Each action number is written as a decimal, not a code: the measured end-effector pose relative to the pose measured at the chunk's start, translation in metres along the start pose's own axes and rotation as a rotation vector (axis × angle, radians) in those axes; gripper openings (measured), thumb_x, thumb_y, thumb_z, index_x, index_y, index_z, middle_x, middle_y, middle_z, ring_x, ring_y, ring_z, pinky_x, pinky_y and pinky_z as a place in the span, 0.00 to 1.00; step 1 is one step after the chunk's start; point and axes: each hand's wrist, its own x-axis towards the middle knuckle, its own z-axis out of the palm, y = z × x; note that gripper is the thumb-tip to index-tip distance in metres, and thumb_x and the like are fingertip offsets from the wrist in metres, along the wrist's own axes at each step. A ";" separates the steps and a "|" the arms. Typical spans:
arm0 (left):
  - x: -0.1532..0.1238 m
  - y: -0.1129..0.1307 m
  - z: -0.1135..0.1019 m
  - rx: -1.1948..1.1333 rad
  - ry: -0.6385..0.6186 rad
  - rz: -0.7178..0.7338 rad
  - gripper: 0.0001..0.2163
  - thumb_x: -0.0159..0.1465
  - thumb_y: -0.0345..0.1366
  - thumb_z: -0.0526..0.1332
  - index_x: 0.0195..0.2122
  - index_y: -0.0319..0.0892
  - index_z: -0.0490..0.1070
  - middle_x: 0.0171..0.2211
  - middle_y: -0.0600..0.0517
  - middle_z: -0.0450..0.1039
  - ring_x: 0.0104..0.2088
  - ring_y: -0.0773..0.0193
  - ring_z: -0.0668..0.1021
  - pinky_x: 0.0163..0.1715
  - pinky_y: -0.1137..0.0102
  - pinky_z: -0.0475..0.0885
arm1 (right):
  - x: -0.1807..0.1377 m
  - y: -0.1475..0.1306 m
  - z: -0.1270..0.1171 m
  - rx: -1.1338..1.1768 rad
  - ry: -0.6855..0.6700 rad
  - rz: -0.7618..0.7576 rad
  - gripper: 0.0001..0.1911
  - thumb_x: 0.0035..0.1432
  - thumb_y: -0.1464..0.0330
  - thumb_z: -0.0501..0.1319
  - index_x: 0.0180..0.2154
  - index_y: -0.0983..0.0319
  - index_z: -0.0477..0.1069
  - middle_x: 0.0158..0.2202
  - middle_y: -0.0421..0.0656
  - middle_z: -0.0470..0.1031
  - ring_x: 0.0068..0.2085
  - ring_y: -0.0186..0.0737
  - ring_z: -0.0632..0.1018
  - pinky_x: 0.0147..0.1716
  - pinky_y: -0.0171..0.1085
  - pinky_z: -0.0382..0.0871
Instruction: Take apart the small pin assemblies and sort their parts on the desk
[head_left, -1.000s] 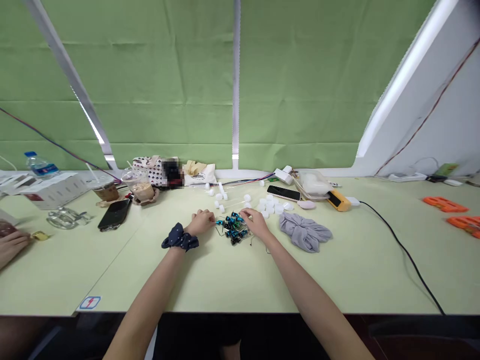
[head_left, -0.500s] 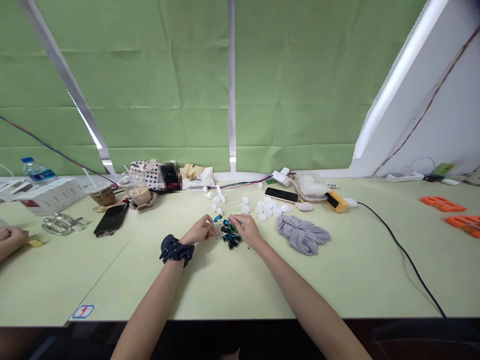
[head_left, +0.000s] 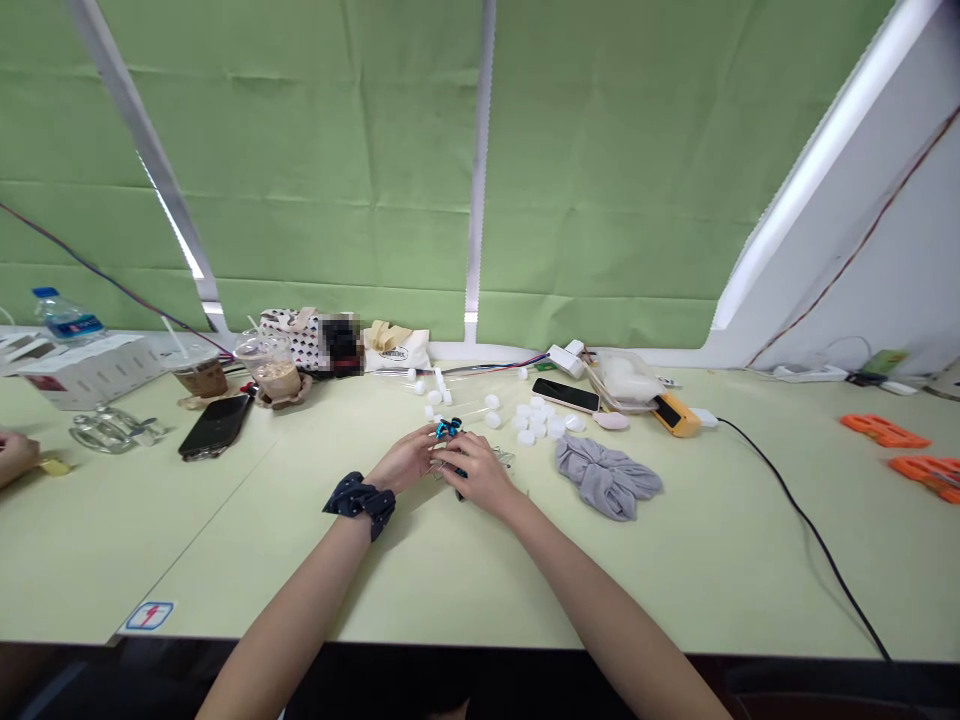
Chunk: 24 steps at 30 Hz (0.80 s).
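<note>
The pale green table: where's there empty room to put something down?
On the table, one bare patch lies between the knotted grey cloth and the black cable; another lies between the dark scrunchie and the lightning sticker. It's crowded around the left hand and right hand, with blue pieces there and white caps just beyond.

The right hand (head_left: 480,475) hides most of the blue-and-black parts (head_left: 448,428) near the middle of the bench (head_left: 450,580); what its fingers and those of the left hand (head_left: 405,462) grip cannot be told. Toward the bench's left end, a co-worker's hand (head_left: 16,455) is cut off, and the yellow object (head_left: 54,467) beside it is too small to identify. By the far edge, pixelation obscures something beside the spotted bag (head_left: 292,335). Lettering on the white pouch (head_left: 396,352) is unreadable.
</note>
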 end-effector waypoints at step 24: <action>-0.004 -0.001 0.016 0.661 0.048 0.187 0.18 0.53 0.47 0.63 0.36 0.37 0.69 0.23 0.54 0.68 0.19 0.71 0.68 0.20 0.75 0.64 | 0.001 0.025 -0.006 0.832 0.077 0.643 0.17 0.47 0.55 0.62 0.31 0.62 0.70 0.19 0.38 0.68 0.19 0.34 0.70 0.19 0.34 0.67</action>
